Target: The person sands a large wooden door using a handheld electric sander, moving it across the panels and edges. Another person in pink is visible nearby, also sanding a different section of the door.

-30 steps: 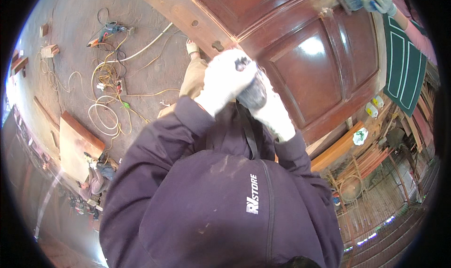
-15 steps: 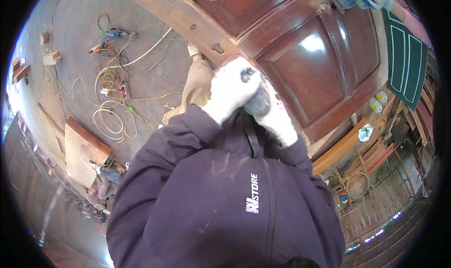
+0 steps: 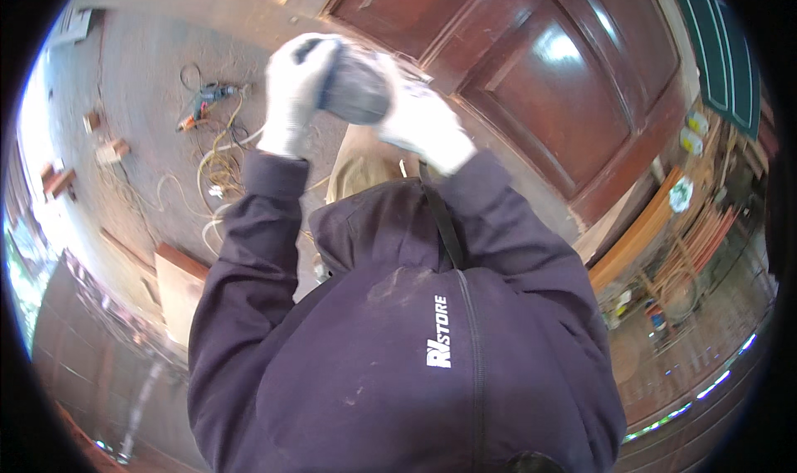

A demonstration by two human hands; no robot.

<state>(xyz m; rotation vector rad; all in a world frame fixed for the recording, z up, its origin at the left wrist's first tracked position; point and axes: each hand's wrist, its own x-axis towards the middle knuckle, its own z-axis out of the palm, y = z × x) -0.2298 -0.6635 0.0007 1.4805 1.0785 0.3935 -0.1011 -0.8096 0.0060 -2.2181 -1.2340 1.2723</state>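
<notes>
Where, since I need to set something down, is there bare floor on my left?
The grey floor looks bare between the blue-and-orange power tool and the small brown wooden blocks. Crowded: below the tool in this view, where yellow cables lie tangled.

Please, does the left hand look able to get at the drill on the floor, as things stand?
Probably not: the left hand is holding the grey tool together with the right hand, and the drill lies down on the floor, though nothing seems to cover it.
</notes>
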